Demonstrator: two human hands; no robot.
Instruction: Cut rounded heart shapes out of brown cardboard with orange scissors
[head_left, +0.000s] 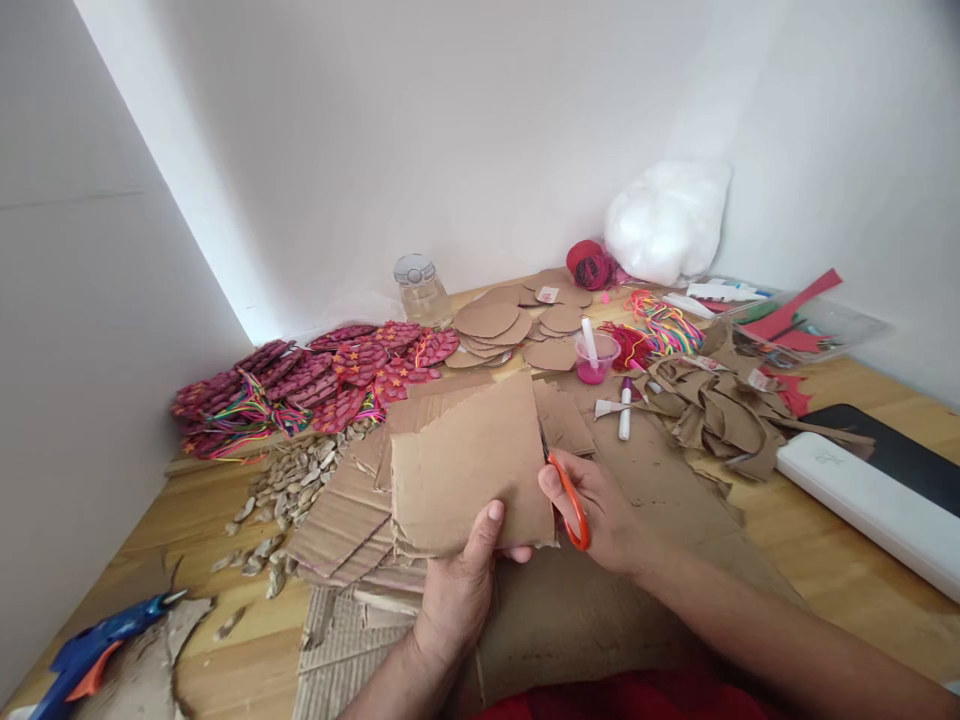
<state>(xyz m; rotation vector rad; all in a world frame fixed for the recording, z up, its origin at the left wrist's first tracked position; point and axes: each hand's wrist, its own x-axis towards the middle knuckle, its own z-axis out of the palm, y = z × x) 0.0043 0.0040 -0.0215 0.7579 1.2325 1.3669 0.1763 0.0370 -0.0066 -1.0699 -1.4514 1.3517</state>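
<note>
My left hand (pixel 465 585) grips a piece of cardboard (pixel 472 470) at its lower edge, thumb on top and fingers underneath. Orange-handled scissors (pixel 573 505) are in my right hand (pixel 600 515), at the right edge of that piece. The blades are mostly hidden by the cardboard, so how far apart they are does not show. Beneath and to the left lie more cardboard pieces (pixel 341 535), stacked loosely. A large cardboard sheet (pixel 637 610) covers the table under both hands.
Cut cardboard discs (pixel 487 315) lie at the back, beside a lidded jar (pixel 421 290). Decorated maroon pieces (pixel 322 375) and peanut shells (pixel 300 480) are on the left, with a blue glue gun (pixel 105 640) nearer. Cardboard scraps (pixel 727 410) and a white device (pixel 870 505) occupy the right.
</note>
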